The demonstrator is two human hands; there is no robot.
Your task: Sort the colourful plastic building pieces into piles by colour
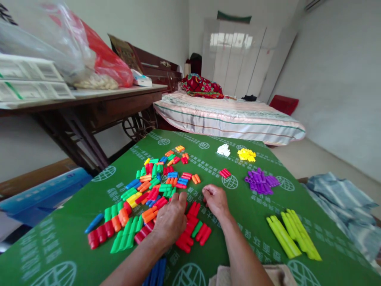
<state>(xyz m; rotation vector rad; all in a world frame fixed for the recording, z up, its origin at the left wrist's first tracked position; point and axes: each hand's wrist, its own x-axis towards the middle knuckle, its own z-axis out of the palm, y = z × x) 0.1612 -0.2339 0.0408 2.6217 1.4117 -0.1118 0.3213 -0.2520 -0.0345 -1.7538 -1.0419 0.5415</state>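
Over the mixed pile of red, green, orange, blue and yellow plastic pieces point(144, 186) is my left hand point(172, 218), its fingers bent down among them; what it touches is hidden. My right hand point(214, 199) is curled closed just right of the pile, above the green board point(238, 214), and anything inside it is too small to make out. Red pieces point(192, 226) and a green one point(197, 229) lie between my forearms. A small red group point(225, 173) sits beyond my right hand. Purple pieces point(260, 181) lie to the right.
White pieces point(224, 150) and yellow pieces point(246, 155) are at the back. Long lime pieces point(293, 234) lie at the right, blue ones point(154, 273) near the front edge, beside a beige cloth point(276, 274). A side table point(119, 95) with bags stands left; a bed point(232, 115) is behind.
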